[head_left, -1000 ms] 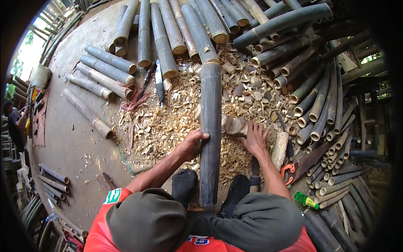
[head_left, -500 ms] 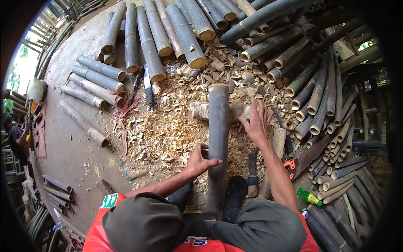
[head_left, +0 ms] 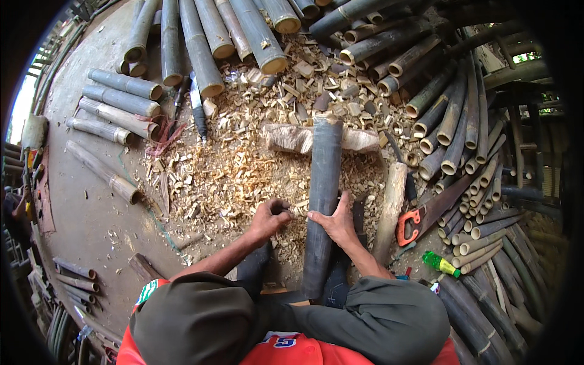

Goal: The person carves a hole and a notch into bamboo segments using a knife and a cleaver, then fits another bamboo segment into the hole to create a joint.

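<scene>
So I've got this dark bamboo piece lying lengthwise in front of me, far end over a rough pale log and near end down by my feet, just about between my socks. My guess is the log's there to prop the far end up off the wood chips, and having the other end that close in lets me steady it from where I sit. My right hand is the one gripping it: thumb across the top face, other fingers round the right side, though I can't see how far they wrap under. Left hand is just beside it, not touching, fingers loosely curled with a gap to the thumb, nothing in it that I can make out. The saw lies off to my right, orange handle toward me, probably so it's easy to grab. More bamboo tubes fan out up front, cut ends facing me, handy for picking from I'd say. As for writing, there's some bold lettering on my red shirt, partly folded away, and I can't make out any brand on the green bottle or the saw.
</scene>
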`<state>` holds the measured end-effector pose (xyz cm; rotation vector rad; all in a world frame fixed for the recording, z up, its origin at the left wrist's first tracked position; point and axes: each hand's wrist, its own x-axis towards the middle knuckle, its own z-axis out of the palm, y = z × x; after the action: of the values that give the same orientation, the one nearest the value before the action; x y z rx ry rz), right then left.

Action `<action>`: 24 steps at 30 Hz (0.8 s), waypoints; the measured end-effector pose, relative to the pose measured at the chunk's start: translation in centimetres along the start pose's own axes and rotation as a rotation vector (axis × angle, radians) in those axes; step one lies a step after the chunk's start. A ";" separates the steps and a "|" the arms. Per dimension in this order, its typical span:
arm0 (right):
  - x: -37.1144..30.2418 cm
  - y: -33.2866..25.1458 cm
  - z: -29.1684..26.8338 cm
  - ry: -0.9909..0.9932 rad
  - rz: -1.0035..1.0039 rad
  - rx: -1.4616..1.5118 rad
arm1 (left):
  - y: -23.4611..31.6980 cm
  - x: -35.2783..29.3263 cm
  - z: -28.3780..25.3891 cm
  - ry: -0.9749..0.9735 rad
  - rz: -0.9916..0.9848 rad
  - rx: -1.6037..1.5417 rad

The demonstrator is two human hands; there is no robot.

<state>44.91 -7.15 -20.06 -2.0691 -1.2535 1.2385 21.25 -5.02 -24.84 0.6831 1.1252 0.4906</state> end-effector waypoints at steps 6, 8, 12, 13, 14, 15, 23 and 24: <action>0.4 0.4 -2.5 0.017 0.136 0.508 | -1.1 -0.6 -1.2 0.016 0.000 -0.023; 0.5 0.0 -4.0 -0.039 0.241 0.654 | -0.9 -0.8 -1.5 0.032 -0.026 0.031; 0.5 4.3 -4.1 -0.303 0.243 0.720 | -1.6 -0.4 -1.5 0.001 0.005 0.010; 0.4 4.0 -3.4 -0.363 0.253 0.706 | -1.5 -0.4 -1.7 -0.003 -0.010 0.022; 0.0 3.9 -3.1 -0.461 0.142 0.752 | -1.4 -0.4 -1.8 -0.007 -0.024 0.034; 0.0 3.7 -3.3 -0.452 0.148 0.740 | -1.4 -0.4 -1.8 -0.011 -0.038 0.046; -0.6 2.2 -1.8 -0.183 0.002 0.378 | -1.5 0.0 -1.1 0.026 -0.019 0.075; -1.2 2.3 -0.8 -0.031 -0.050 0.160 | -2.0 0.2 -1.2 0.036 -0.002 0.091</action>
<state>46.46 -9.27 -20.69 -1.9010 -1.1713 1.3085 20.29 -5.97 -26.70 0.7550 1.1875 0.4532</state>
